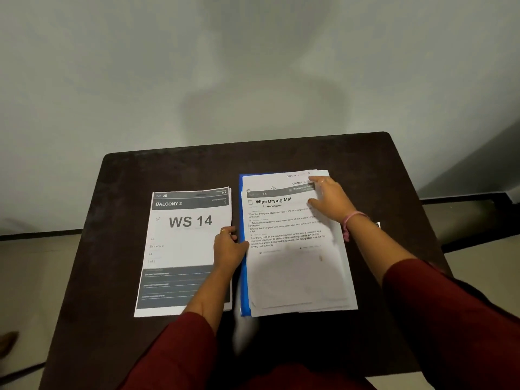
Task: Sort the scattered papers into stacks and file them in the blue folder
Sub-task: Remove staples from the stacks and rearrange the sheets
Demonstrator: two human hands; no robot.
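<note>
On the worktop [126, 175], one stack [183, 235] lies left of the folder [244, 291], another [295, 263] on it. The right hand [327, 199] presses flat on that uneven stack; the left hand [228, 246] pinches its left edge. Loose sheets could fan out or slide off the slick folder if either hand shifts.

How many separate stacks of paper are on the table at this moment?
2. The WS 14 stack lies on the table's left side; the Wipe Drying Mat stack lies right of it, on the blue folder. Sheets beneath each top page can't be counted.
</note>
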